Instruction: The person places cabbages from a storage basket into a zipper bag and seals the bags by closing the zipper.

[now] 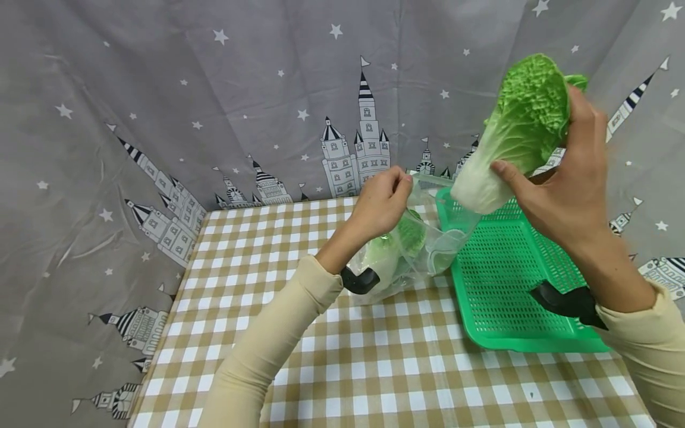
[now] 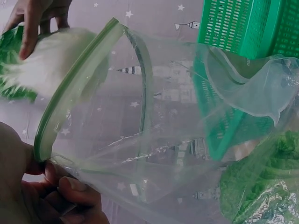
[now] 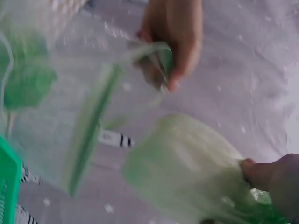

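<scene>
A napa cabbage (image 1: 514, 131) with green crinkled leaves and a white base is gripped in my right hand (image 1: 572, 178), tilted with its base down and to the left. My left hand (image 1: 382, 202) pinches the rim of a clear zip bag (image 1: 444, 238). In the left wrist view the bag's mouth (image 2: 74, 88) gapes, and the cabbage base (image 2: 70, 60) is just outside it. Another cabbage (image 1: 409, 235) lies inside the bag, low and to the left, partly behind my left wrist.
A green perforated plastic basket (image 1: 497, 342) stands on the right, beside the bag. Under both is a brown-and-white checked tablecloth (image 1: 257, 255). A grey curtain (image 1: 257, 77) with castles and stars hangs behind the table.
</scene>
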`<state>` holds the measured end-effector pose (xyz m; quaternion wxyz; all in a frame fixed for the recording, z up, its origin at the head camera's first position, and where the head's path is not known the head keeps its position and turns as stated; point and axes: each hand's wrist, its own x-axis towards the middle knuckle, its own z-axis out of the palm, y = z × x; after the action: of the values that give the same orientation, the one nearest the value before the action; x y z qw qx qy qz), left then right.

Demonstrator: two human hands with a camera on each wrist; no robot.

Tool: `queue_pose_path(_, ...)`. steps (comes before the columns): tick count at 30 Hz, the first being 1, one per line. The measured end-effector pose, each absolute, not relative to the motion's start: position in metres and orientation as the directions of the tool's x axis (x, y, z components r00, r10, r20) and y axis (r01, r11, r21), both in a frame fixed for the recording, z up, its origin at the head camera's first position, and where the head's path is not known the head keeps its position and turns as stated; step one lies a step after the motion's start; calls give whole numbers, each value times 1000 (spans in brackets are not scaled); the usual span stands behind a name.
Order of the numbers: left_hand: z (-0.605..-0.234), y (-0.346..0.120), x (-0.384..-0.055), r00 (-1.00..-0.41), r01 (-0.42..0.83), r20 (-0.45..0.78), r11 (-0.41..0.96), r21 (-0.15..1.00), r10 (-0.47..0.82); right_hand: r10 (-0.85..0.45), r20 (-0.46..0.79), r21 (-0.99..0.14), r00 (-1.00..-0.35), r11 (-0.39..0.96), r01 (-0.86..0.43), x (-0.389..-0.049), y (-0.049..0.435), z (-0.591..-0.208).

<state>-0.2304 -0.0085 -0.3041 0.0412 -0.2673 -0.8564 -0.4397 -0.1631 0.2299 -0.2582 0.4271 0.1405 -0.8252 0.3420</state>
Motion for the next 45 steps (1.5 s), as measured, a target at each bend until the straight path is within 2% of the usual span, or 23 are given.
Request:
queue_pose_path(2,-304,-8,-230,-851,501,312,473,724,423,24,805,-430,-593,712,-555,-165,220,-264)
queue_pose_path(7,-303,-9,-229,-842,516,328,459,723,429,-83,753,-397,-653,734,-551,-169,206,-290)
queue_pose_path(14,-299,-11,-223,-827,538,365,411,736,427,-121,663,-415,-739,762,-497,-167,194,-323)
queue_pose_path(19,-298,-12,-220,-821,549,395,380,744,411,-147,599,-440,-787,761,-477,-161,193,-326)
queue_pose_path(26,-296,-17,-217,-827,546,430,338,766,361,-300,446,-435,-843,750,-497,-152,208,-322)
queue_pose_path(28,-296,-20,-217,-829,547,442,331,769,342,-299,388,-495,-872,731,-470,-150,212,-323)
queue_pose_path(32,-295,-25,-216,-832,544,451,315,778,322,-210,285,-695,-935,627,-353,-150,215,-328)
queue_pose_path(35,-294,-29,-216,-832,543,450,311,780,325,-137,308,-758,-941,563,-330,-154,215,-327)
queue_pose_path(40,-286,-40,-217,-829,554,484,307,773,279,-48,463,-697,-885,596,-397,-161,217,-305)
queue_pose_path(45,-273,-53,-218,-821,571,530,263,778,215,0,547,-669,-837,601,-437,-168,215,-273)
